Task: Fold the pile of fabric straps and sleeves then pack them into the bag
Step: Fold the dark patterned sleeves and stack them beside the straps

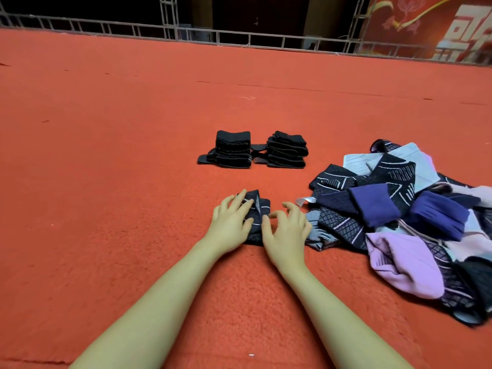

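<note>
Two bare forearms reach forward from the lower edge of the view to a small dark patterned sleeve [255,217] lying on the red carpet [106,155]. Left hand [231,222] rests with fingers straight and spread, pressing the sleeve's left side flat; right hand [286,230] has its fingers curled, the thumb and forefinger seeming to pinch the sleeve's near right edge, so the grip here is one flat press and one pinch. Step in hand, as judged: folding a single sleeve, part-way through the folding stage. Just to the right of the right hand lies the unfolded pile [399,217] of dark, purple, lilac and pale grey pieces, still large. Beyond both hands, well apart from them, stand two neat stacks of folded black straps [253,151], side by side. Next move likely calls for turning the pinched edge over the pressed half while the left hand holds the cloth from sliding. No bag is in view. Behind the carpet runs a metal truss rail [239,38]; a red banner [426,27] hangs at far right, and the room behind is dark.
</note>
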The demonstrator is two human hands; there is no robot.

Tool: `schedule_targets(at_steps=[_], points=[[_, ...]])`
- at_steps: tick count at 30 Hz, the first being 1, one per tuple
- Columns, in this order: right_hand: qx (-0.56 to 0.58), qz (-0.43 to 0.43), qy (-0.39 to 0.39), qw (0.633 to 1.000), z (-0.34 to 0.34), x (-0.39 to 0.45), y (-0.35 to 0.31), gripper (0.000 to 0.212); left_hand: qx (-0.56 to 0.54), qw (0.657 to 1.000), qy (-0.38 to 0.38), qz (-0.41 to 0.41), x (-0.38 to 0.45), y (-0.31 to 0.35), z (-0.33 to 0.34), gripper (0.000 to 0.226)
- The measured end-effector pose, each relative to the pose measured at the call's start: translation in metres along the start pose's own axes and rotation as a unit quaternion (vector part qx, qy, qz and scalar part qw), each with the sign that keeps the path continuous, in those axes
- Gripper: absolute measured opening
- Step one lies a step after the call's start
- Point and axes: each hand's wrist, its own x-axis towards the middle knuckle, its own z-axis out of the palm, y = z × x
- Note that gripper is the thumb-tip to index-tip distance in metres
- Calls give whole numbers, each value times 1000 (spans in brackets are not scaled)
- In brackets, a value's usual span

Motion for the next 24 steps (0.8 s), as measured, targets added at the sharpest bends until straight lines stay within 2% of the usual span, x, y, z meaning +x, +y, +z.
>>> schedule_targets(at_steps=[3,7,12,19,24], points=[[-28,2,-48,998,0,-1,3,47,57,992,-110,13,5,-4,-4,51],[-46,-4,-67,997,-2,-3,3,37,66,982,-169,46,10,-14,-12,51],[-62,-32,-66,995,-2,-5,0,25,45,985,-157,58,5,-15,-16,51],[-30,-30,-112,993,-9,-6,-3,17,23,992,-123,35,-3,-11,-14,50],[-35,-26,-32,999,-13,-15,-5,22,46,992,-93,69,-5,0,-15,49]])
